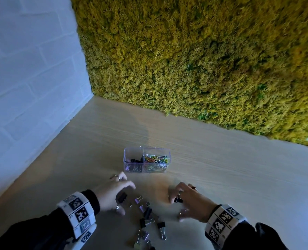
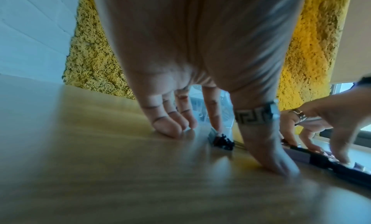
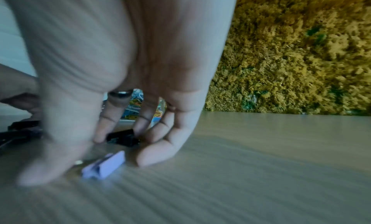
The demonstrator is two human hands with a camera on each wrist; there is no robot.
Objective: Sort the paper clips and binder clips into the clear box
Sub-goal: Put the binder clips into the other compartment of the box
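Head view: clear box (image 1: 131, 152) beyond hands, binder clips left compartment, paper clips right. Left hand (image 1: 111, 193) curled round black binder clip (image 1: 122, 197); right hand (image 1: 189, 201) fingers down over small black clip (image 1: 178, 200), grasp uncertain. Loose binder clips (image 1: 147, 219) between wrists. Advice: pinch clip bodies, drop left compartment only.

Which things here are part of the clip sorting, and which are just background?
Job:
- clear box
- paper clips, right compartment
- binder clips, left compartment
- loose binder clips on the table
- left hand and right hand, each at a black clip

Background:
- moss wall
- white wall
- table
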